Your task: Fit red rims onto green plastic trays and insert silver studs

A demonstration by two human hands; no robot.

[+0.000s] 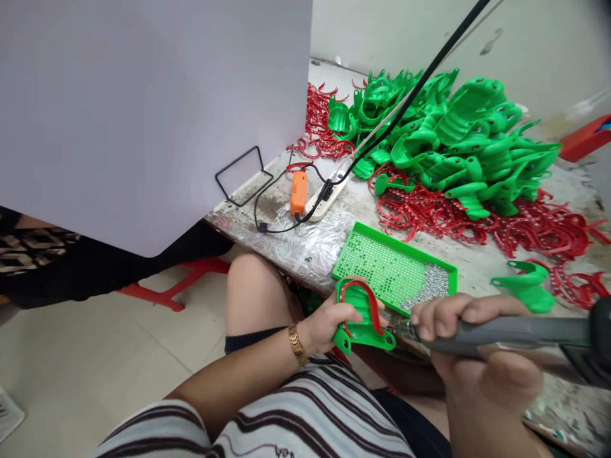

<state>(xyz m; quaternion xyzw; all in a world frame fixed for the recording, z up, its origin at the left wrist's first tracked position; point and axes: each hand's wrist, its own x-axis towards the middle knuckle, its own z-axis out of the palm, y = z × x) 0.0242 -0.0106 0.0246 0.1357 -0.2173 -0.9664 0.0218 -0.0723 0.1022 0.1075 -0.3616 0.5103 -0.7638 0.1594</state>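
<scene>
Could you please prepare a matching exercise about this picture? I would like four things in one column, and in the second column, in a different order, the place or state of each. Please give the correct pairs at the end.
Column 1
1. left hand
2. orange adapter
3. screw-like silver pieces
4. right hand

Column 2
A. closed around a grey power screwdriver
B. gathered at one end of a green perforated tray
C. holding a green plastic piece with a curved red strip
D. beside a white power strip

Pairs: 1-C, 2-D, 3-B, 4-A
</scene>
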